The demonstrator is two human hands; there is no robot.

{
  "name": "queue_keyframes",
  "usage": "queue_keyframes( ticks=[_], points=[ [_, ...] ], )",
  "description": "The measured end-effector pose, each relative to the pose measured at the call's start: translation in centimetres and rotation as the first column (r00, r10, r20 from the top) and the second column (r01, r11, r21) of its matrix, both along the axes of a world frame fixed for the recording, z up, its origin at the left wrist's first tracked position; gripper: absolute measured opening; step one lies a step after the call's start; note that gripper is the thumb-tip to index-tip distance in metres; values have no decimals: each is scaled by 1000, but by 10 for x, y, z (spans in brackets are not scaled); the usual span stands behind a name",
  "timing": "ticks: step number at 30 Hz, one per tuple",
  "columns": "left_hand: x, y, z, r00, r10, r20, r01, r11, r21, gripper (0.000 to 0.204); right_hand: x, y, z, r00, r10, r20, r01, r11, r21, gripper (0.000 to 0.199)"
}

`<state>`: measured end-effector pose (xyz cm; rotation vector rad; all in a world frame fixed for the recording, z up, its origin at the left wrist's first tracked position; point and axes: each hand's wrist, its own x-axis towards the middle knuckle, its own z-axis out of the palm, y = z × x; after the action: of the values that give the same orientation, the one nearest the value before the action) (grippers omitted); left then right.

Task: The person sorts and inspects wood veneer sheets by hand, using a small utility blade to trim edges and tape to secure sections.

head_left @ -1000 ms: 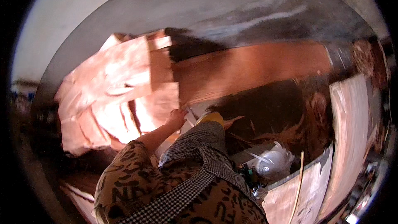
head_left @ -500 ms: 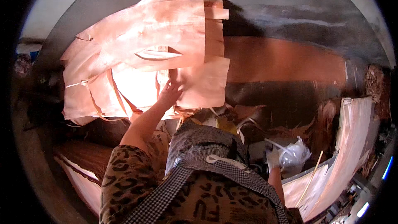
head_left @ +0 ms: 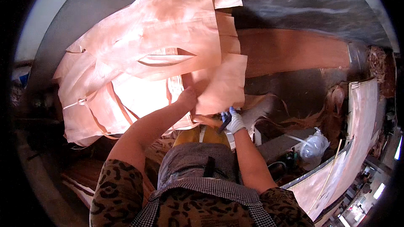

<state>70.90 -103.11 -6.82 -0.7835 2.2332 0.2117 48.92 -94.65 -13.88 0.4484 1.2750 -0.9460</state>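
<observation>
A big, torn pile of thin pinkish wood veneer sheets (head_left: 147, 50) fills the upper left, lit from behind. My bare left hand (head_left: 187, 98) grips the lower edge of one veneer sheet (head_left: 223, 84) near the pile's right side. Just below it, my right hand (head_left: 235, 120) wears a white and blue glove and is closed around a small dark tool (head_left: 225, 122), close to the sheet's bottom edge. Both forearms come up from patterned sleeves over a checked apron.
A long flat veneer strip (head_left: 290, 50) lies on the dark surface to the right. Pale veneer sheets (head_left: 362, 117) stand along the right edge, with curled scraps (head_left: 332, 101) and a clear plastic bag (head_left: 313, 145) beside them. More sheets (head_left: 80, 185) lie at lower left.
The veneer pile has risen and spread across the upper left, my left hand rising with it. My gloved right hand with the tool has come into view under the sheet.
</observation>
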Motion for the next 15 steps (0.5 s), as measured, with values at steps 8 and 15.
queue_keyframes(
  ticks=[8,15],
  points=[
    [35,-24,79,993,-111,49,90,945,316,8,10,1,72,912,42,-407,-96,989,-113,27],
    [91,-43,250,999,12,40,-10,999,-44,26,6,5,138,873,46,-486,-153,971,-183,25]
  ],
)
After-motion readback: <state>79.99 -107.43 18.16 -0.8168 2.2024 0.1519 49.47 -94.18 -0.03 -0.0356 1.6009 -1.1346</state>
